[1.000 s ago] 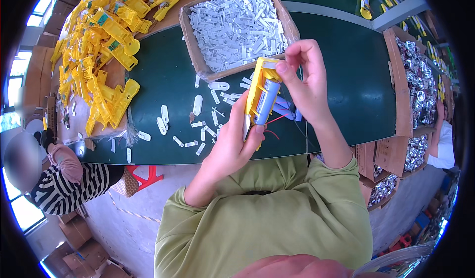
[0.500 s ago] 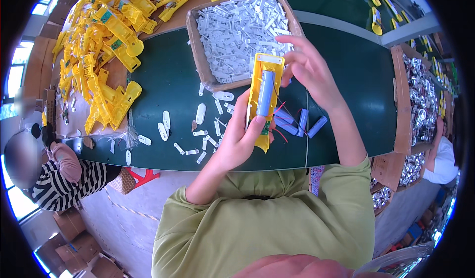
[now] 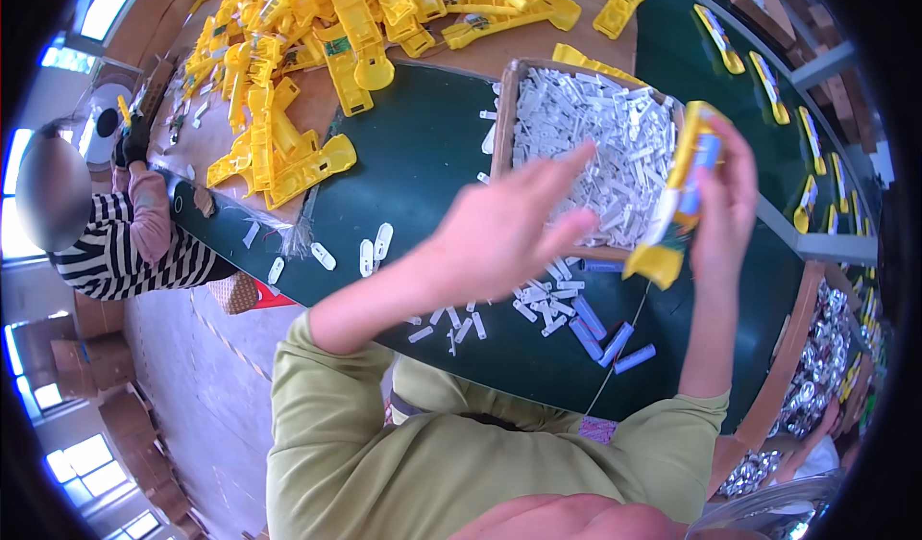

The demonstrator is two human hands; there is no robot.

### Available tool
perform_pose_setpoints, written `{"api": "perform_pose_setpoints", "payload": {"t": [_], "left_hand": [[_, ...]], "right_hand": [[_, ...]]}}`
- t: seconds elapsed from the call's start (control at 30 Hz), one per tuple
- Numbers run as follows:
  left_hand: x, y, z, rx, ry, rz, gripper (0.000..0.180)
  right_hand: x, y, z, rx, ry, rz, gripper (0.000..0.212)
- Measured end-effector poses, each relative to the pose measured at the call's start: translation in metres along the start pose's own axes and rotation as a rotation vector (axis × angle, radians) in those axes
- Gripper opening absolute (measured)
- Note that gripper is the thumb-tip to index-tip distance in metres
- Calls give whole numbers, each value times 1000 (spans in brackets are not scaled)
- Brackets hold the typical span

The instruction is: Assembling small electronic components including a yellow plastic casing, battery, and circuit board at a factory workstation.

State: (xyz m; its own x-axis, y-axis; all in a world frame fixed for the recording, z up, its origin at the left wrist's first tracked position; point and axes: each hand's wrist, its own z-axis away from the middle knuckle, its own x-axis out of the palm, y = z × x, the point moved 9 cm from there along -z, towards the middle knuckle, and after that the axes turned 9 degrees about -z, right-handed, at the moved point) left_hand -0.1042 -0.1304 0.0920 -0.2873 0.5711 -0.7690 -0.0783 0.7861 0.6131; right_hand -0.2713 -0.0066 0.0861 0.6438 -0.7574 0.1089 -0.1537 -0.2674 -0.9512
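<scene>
My right hand (image 3: 734, 199) grips a yellow plastic casing (image 3: 655, 264), tilted upright over the right side of the cardboard tray (image 3: 505, 127). A blue cylindrical battery (image 3: 708, 152) sits inside the casing. My left hand (image 3: 504, 228), slightly blurred, is open with fingers stretched over the tray's near left corner and holds nothing I can see. Small white plastic pieces (image 3: 595, 122) fill the tray. Below the hands, loose white strips (image 3: 543, 305) lie on the green table, beside several blue batteries (image 3: 615, 345).
A big heap of yellow casings (image 3: 351, 45) covers cardboard at the far left. More yellow pieces (image 3: 768, 88) line a green surface beyond a metal rail (image 3: 837, 248). Shiny metal parts (image 3: 816, 348) fill boxes at the right. A person in a striped top (image 3: 106, 247) works at the left.
The casing with its battery has passed from my left hand to my right and moved rightward. My left hand has let go and opened. The whole view has turned.
</scene>
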Motion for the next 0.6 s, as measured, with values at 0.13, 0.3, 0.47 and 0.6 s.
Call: {"api": "perform_pose_setpoints", "payload": {"t": [0.13,0.3,0.47,0.6], "left_hand": [[-88,-145,-6,-490,308,-958,47],[-87,-237,-11,-594,318,-1039,57],[-122,-202,10,-591,348,-1030,41],[-123,-149,40,-365,445,-816,45]], "right_hand": [[-187,73,-97,125,278,266,35],[-372,194,-166,232,406,662,43],[-357,183,-171,455,257,1245,56],[-356,113,-157,370,379,1557,54]]}}
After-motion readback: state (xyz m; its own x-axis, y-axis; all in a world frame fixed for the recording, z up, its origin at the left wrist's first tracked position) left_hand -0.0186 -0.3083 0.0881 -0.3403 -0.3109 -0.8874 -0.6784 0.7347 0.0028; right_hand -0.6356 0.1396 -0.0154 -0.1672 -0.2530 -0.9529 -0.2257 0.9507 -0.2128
